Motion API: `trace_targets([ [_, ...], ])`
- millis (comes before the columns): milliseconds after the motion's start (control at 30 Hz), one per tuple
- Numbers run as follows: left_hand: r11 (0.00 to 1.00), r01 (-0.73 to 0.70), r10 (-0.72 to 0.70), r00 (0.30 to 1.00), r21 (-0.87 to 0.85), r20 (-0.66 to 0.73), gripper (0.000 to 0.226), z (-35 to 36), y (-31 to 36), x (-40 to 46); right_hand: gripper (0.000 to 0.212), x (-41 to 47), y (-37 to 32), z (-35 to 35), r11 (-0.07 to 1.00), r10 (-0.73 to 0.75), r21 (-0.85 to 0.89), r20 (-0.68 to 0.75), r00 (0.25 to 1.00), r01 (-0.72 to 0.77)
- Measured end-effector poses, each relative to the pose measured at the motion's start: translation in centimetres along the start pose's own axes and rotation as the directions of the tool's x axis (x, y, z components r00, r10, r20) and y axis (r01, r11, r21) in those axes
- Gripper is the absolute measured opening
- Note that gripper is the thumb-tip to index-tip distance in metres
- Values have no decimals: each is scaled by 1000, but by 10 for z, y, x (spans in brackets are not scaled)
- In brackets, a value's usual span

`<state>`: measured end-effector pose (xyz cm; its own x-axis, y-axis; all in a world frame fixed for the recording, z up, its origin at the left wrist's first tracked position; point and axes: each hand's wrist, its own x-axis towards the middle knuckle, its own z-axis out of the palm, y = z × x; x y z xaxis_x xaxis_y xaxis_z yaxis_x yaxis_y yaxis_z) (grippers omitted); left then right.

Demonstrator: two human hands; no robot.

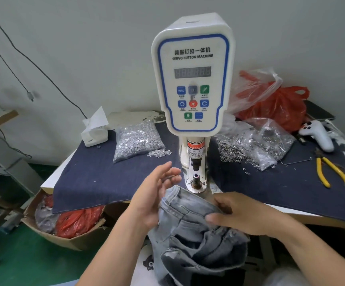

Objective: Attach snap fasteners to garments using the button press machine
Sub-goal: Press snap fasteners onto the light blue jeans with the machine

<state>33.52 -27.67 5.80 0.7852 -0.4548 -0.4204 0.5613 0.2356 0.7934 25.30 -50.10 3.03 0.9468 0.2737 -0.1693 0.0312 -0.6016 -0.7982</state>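
The jeans (190,230) hang bunched in front of the press (193,79), their waistband edge lifted just short of the lower die (196,178) and not yet laid over it. The right hand (248,213) grips the waistband from the right, thumb on top and fingers curled under the cloth. The left hand (153,197) is wide, fingers spread and relaxed, its palm against the left side of the denim and holding nothing.

The denim looks soft and floppy but fairly heavy, with thick seams and a frayed hem that will drag downward off the table edge. It should not slip or break. I judge the best hold to be on the stiff waistband, one hand on each side of the spot to be fastened, pulling it flat and keeping fingers clear of the punch (196,164), as the red warning label (195,147) above it advises.

Left of the press lies a bag of silver caps (138,141) on the blue cloth (97,174), with a tissue box (95,133) behind it. Right of the press are bags of ring parts (256,145), a red bag (274,108), a white controller (318,135) and yellow pliers (332,174). Below and left of the press, a carton (64,223) sits on the floor.
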Motion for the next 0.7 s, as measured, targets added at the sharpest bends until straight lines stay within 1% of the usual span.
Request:
trace_targets([
  [33, 976, -54, 51, 999, 209, 20, 34, -3, 2, -2, 20, -2, 0, -3, 991, -9, 135, 5, 1000, 8],
  [67, 886, -116, 95, 993, 448, 67, 43, -6, 6, -5, 17, -4, -1, -5, 969, -18, 245, -1, 1000, 17],
  [100, 713, -177, 105, 984, 678, 146, 48, -8, 9, -7, 18, -5, -3, -7, 951, -26, 308, -20, 999, 31],
  [133, 479, -220, 46, 973, 850, 225, 51, -10, 12, -9, 22, -6, -6, -9, 939, -27, 342, -48, 998, 42],
  [167, 249, -255, -63, 959, 934, 278, 52, -11, 13, -10, 24, -5, -8, -10, 927, -20, 371, -75, 997, 47],
  [200, 105, -286, -166, 939, 953, 300, 50, -13, 14, -10, 24, -4, -9, -11, 913, -6, 406, -92, 996, 43],
  [233, 76, -306, -228, 921, 949, 315, 42, -15, 15, -9, 23, -4, -11, -12, 892, 8, 450, -97, 995, 37],
  [267, 143, -310, -243, 910, 940, 337, 30, -17, 16, -10, 22, -4, -13, -14, 871, 17, 490, -100, 995, 35],
  [300, 256, -299, -224, 907, 919, 358, 23, -20, 18, -10, 21, -4, -16, -15, 857, 16, 514, -105, 994, 40],
  [367, 480, -266, -142, 917, 836, 373, 23, -25, 20, -10, 21, -6, -20, -21, 883, 9, 467, -112, 994, 44],
  [400, 559, -274, -99, 915, 783, 391, 25, -27, 19, -11, 25, -6, -20, -25, 925, 1, 379, -99, 995, 37],
  [467, 678, -299, -32, 901, 672, 433, 31, -27, 14, -10, 39, -6, -21, -33, 994, 11, 112, -31, 999, -7],
  [500, 726, -290, -12, 901, 624, 433, 32, -25, 10, -9, 46, -5, -21, -36, 999, 35, -6, 17, 999, -35],
  [533, 772, -262, -9, 906, 579, 423, 33, -23, 7, -8, 50, -5, -21, -37, 995, 63, -77, 61, 996, -58],
  [567, 815, -222, -20, 913, 535, 408, 32, -22, 3, -6, 50, -5, -20, -38, 993, 81, -91, 96, 992, -73],
  [600, 849, -181, -32, 920, 496, 391, 33, -21, -1, -5, 42, -5, -18, -40, 996, 85, -46, 111, 990, -80],
  [667, 881, -141, -33, 934, 452, 356, 34, -23, -7, -1, 18, -8, -14, -42, 986, 77, 135, 128, 989, -94],
  [700, 884, -136, -31, 938, 448, 346, 33, -23, -10, 0, 16, -8, -11, -44, 975, 69, 200, 127, 989, -94],
])
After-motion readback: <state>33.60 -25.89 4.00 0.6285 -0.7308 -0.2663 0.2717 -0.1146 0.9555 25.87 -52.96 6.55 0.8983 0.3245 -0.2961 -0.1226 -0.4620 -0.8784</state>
